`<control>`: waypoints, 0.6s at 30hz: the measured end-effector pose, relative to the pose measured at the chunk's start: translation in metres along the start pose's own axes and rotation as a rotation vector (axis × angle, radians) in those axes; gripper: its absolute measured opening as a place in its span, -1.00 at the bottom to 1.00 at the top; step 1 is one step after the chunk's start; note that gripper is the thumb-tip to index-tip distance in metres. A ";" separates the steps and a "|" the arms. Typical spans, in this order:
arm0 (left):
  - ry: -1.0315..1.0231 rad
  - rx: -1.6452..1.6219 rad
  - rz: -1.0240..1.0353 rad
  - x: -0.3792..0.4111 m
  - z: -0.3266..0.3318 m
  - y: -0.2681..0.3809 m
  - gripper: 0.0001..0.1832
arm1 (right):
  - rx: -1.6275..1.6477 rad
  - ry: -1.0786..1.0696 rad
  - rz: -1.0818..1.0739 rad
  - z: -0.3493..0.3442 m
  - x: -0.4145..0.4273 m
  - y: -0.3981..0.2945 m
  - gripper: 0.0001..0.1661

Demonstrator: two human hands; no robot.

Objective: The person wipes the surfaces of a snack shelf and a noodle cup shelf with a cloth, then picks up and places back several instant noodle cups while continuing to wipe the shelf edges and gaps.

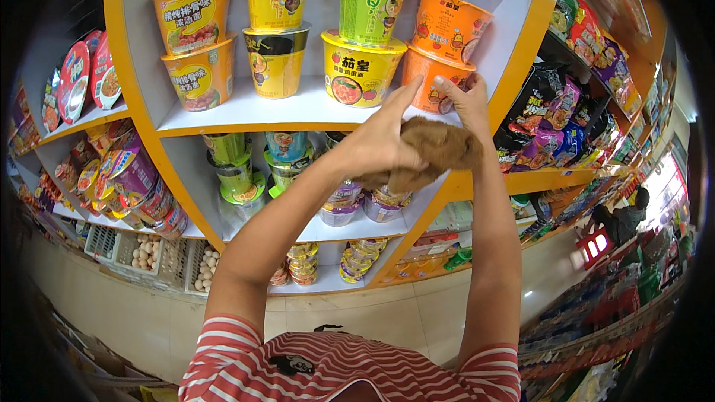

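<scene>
My left hand (pixel 374 142) is closed around a brown fuzzy cloth (pixel 441 142), its thumb stretched up to the left side of an orange instant-noodle cup (pixel 427 81). At that same cup's right side is my right hand (pixel 469 100), thumb on the front and fingers around the edge. The cloth hangs between my wrists, below the white shelf board's front edge. A second orange cup (pixel 451 25) is stacked on the one I touch. Just left stands a yellow noodle cup (pixel 363 70) with a green and black cup (pixel 373 8) on it.
More stacked cups (pixel 192 17) fill the shelf's left part. Yellow edging (pixel 519 39) bounds the bay on the right, beside bagged noodles (pixel 550 106). Lower shelves hold smaller cups (pixel 341 204). Egg crates (pixel 159 257) sit at lower left. A person (pixel 625 215) is far right.
</scene>
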State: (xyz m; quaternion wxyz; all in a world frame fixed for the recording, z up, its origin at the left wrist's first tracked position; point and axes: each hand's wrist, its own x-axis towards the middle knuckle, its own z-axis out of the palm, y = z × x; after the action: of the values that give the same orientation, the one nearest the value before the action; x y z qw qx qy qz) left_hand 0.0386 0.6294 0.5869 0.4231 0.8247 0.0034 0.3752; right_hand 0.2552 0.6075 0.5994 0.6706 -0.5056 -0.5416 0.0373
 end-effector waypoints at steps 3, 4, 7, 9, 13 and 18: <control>-0.021 -0.341 -0.274 0.027 0.009 -0.003 0.15 | 0.042 -0.093 0.061 -0.011 0.000 -0.018 -0.23; 0.000 -0.365 -0.317 0.032 0.012 -0.002 0.15 | 0.035 -0.115 0.088 -0.012 0.001 -0.019 -0.23; 0.070 -0.403 -0.419 0.046 0.014 -0.001 0.17 | 0.318 -0.106 0.290 -0.013 0.008 -0.009 -0.13; 0.115 -0.394 -0.463 0.056 0.017 -0.007 0.18 | 0.338 -0.130 0.358 -0.014 0.015 0.003 -0.03; 0.188 -0.409 -0.513 0.074 0.023 -0.015 0.22 | 0.501 -0.215 0.413 -0.018 0.022 0.014 -0.02; 0.185 -0.518 -0.484 0.084 0.023 -0.025 0.06 | 0.746 -0.288 0.423 -0.012 0.022 0.017 -0.05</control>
State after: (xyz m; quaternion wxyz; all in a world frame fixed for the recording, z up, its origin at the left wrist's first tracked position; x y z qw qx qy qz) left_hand 0.1209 0.6565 0.6125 0.6922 0.6282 0.1415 0.3258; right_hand 0.2817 0.6216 0.6039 0.7025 -0.3184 -0.4635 0.4362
